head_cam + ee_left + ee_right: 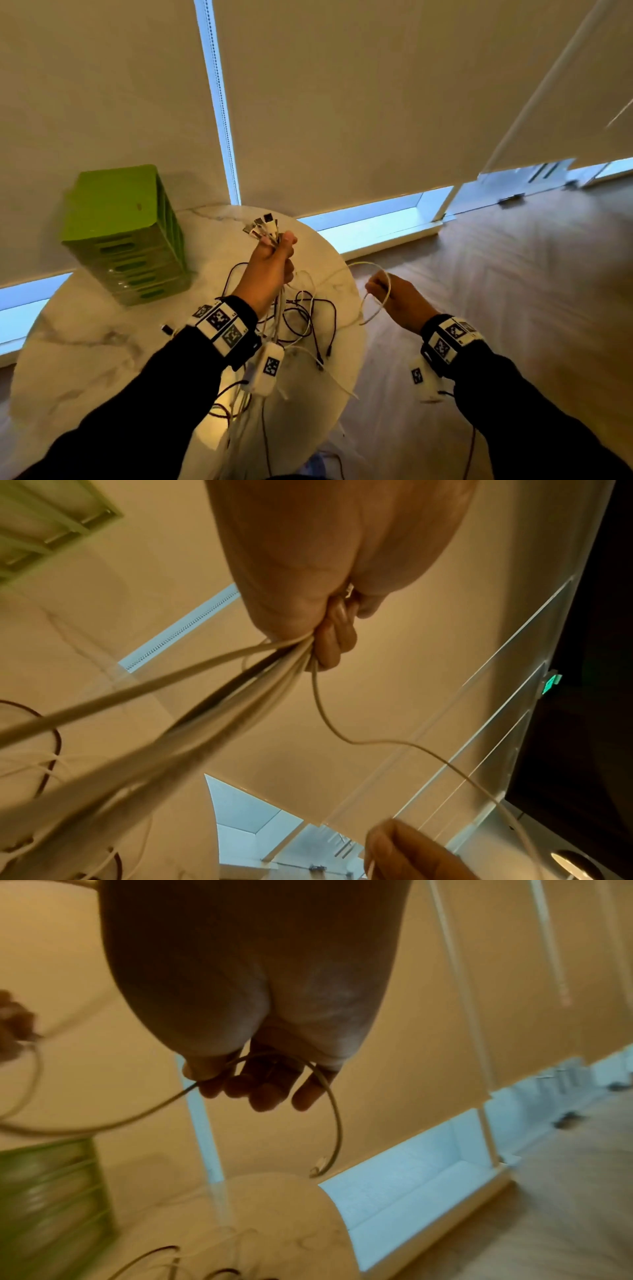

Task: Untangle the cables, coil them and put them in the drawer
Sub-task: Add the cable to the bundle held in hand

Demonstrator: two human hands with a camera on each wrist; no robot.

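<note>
My left hand (277, 255) is raised above the round marble table (85, 342) and grips a bundle of white and black cables (219, 693); their plugs (262, 224) fan out above the fist. The strands hang down into a tangle of cables (305, 315) on the table. To the right, off the table's edge, my right hand (390, 291) holds a single white cable (329, 1096) that loops around its curled fingers (263, 1091). This cable runs back to the left hand's bundle. A green drawer unit (126, 236) with several shut drawers stands at the table's back left.
Beige roller blinds (342, 102) hang close behind the table. Wooden floor (513, 274) stretches to the right. More cable ends hang over the table's near edge (239, 428).
</note>
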